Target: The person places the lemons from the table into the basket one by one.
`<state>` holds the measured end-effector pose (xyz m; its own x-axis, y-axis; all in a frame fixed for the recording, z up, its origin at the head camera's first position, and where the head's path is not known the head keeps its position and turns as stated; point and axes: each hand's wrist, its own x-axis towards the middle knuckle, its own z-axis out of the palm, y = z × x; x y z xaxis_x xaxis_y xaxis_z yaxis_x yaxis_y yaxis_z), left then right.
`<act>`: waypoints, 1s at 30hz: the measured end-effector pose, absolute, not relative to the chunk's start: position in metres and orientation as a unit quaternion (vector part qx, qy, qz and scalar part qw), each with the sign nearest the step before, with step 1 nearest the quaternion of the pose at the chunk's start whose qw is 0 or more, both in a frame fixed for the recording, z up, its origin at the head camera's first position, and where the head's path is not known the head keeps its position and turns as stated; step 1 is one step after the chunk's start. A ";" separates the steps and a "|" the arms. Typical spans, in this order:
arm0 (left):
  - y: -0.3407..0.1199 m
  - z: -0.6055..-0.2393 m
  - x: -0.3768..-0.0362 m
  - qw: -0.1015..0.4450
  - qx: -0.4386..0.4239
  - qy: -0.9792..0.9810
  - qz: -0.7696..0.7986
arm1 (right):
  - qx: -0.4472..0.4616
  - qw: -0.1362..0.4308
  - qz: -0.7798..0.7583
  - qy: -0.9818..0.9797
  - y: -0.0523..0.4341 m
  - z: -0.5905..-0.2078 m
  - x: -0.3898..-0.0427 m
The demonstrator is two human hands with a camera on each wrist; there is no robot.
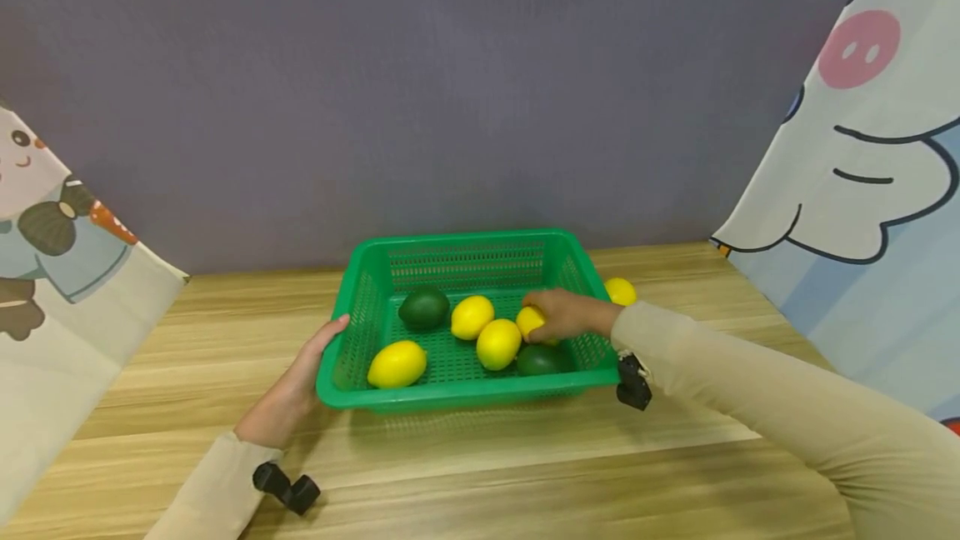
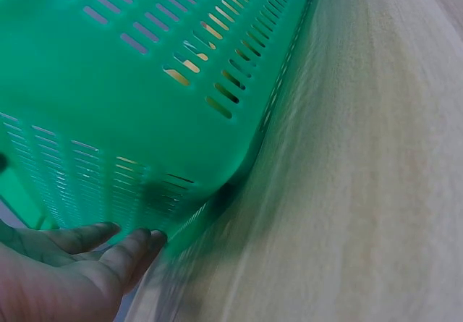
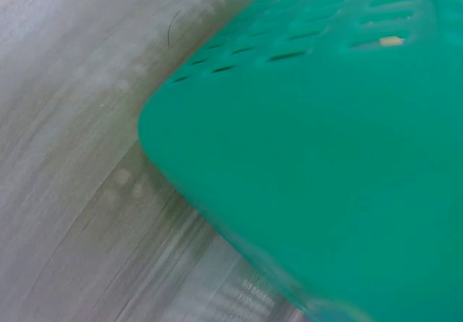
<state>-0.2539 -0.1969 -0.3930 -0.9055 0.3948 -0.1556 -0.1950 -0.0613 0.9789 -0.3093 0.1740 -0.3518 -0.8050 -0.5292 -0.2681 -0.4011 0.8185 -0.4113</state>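
A green slotted basket stands on the wooden table. It holds several yellow lemons, among them one at the front left and one in the middle, plus two dark green fruits. My right hand reaches in over the right wall, fingers curled on a yellow lemon. My left hand rests against the basket's left wall, thumb up by the rim. In the left wrist view its fingers lie straight on the basket wall. The right wrist view shows only a basket corner.
One more lemon lies on the table just outside the basket's right wall. A grey backdrop rises behind the table, and cartoon-printed cloths hang at the left and right. Bare wood stretches in front of the basket.
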 end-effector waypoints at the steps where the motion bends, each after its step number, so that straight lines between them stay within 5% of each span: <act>1: -0.197 -0.393 -0.254 0.204 0.077 0.654 0.724 | -0.247 0.190 -0.169 0.935 0.174 -0.352 -0.309; 24: -0.198 -0.396 -0.253 0.213 0.080 0.655 0.720 | -0.255 0.214 -0.171 0.927 0.181 -0.329 -0.294; 30: -0.197 -0.395 -0.254 0.209 0.077 0.663 0.715 | -0.265 0.181 -0.201 0.925 0.196 -0.308 -0.298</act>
